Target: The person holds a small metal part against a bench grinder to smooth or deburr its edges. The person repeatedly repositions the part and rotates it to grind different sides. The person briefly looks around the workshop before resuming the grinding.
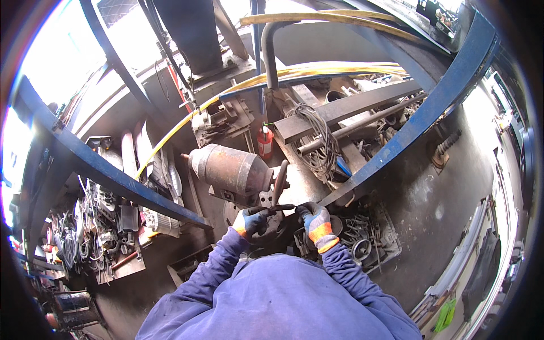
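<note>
Blue-sleeved forearms [214, 262] angled forward, left hand [253, 222] holding dark rod [283, 207], right hand [315, 220] beside it, grip unclear

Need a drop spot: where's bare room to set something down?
Bare floor at right, between the scrap-filled tray and long pale strips. Crowded: scrap pile at left; around left hand and right hand, by the rusty motor.

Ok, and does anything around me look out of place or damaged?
Somewhat: the cable bundle lies in a loose tangle over the long metal beam ahead, not neatly coiled, and the cylindrical machine beyond your left hand has a worn, rusty-looking casing.
</note>
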A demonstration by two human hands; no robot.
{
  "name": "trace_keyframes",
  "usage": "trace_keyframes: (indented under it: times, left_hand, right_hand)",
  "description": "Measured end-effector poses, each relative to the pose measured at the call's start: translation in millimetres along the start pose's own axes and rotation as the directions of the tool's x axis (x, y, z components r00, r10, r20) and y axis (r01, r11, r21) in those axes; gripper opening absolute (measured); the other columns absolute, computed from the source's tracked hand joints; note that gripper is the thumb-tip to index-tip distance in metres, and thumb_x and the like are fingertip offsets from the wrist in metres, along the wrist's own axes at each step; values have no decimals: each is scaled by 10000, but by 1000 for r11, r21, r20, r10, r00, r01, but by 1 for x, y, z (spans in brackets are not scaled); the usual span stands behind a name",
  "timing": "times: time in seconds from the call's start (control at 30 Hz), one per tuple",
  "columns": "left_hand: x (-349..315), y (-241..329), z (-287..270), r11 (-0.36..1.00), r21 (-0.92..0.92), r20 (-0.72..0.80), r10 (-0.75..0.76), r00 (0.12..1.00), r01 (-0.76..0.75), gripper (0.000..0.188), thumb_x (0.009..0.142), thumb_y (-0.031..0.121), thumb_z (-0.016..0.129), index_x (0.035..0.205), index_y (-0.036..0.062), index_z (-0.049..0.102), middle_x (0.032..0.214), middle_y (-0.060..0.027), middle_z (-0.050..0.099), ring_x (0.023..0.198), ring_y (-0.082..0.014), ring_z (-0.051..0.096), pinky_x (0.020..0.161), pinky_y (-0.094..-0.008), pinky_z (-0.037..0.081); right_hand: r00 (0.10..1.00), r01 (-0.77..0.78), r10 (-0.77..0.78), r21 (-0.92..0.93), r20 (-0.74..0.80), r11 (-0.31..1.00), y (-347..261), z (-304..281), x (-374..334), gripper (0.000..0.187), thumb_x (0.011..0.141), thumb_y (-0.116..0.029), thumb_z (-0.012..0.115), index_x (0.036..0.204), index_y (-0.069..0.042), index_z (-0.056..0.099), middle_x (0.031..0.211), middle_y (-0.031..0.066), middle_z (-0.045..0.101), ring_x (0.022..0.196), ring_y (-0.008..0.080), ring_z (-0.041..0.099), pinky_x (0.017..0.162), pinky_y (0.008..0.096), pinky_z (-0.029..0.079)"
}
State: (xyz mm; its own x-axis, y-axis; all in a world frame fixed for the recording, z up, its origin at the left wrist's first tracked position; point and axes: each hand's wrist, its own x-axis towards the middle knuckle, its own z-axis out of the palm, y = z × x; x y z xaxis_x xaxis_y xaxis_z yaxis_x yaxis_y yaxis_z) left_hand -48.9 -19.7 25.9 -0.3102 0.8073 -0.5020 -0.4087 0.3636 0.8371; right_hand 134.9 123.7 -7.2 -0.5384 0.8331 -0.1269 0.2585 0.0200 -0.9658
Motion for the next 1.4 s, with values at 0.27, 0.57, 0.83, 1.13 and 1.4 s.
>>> trace_keyframes:
  times: [0.27, 0.57, 0.83, 1.13, 1.4]
  left_hand:
    - [-10, -8, -22, 995, -97, -62, 7, 998, -13, 303, 944, 237, 624, 1071, -35, 663, 648, 8, 545, 541, -101, 510, 508, -263, 399]
    - [-11, -18, -43, 990, -15, -99, 135, 986, -137, 341, 953, 249, 623, 1127, -43, 643, 699, -17, 589, 591, -115, 557, 549, -270, 440]
    - [-1, -23, -50, 972, 82, -94, 228, 969, -221, 331, 939, 230, 629, 1130, -40, 635, 764, -58, 647, 657, -131, 602, 615, -267, 482]
    - [4, -35, -53, 976, 51, -114, 217, 970, -212, 363, 881, 159, 626, 1189, -34, 631, 768, -66, 666, 646, -139, 625, 598, -272, 492]
    - [1, -30, -51, 977, 55, -149, 212, 966, -206, 301, 942, 255, 634, 1062, -21, 635, 739, -43, 624, 634, -114, 579, 591, -259, 465]
  right_hand:
    - [999, 0, 2, -31, 53, 1000, 5, 23, 1, 160, 874, -127, 689, 962, 4, 717, 773, 92, 710, 673, 122, 591, 653, 291, 484]
    - [973, -116, 90, 114, 212, 987, 1, 36, 1, 168, 904, -146, 669, 964, 5, 711, 810, 84, 716, 705, 127, 594, 677, 289, 481]
    - [906, -366, 300, 196, 300, 910, -27, 27, -1, 162, 918, -181, 661, 914, -28, 714, 686, 12, 643, 557, 91, 497, 528, 265, 409]
    - [899, -393, 312, 251, 309, 885, -29, 30, -3, 162, 922, -191, 654, 880, -44, 708, 655, 2, 617, 506, 85, 449, 477, 265, 366]
    - [905, -383, 318, 218, 281, 898, -32, 34, -2, 191, 905, -186, 691, 979, -13, 725, 737, 5, 665, 597, 87, 490, 562, 266, 401]
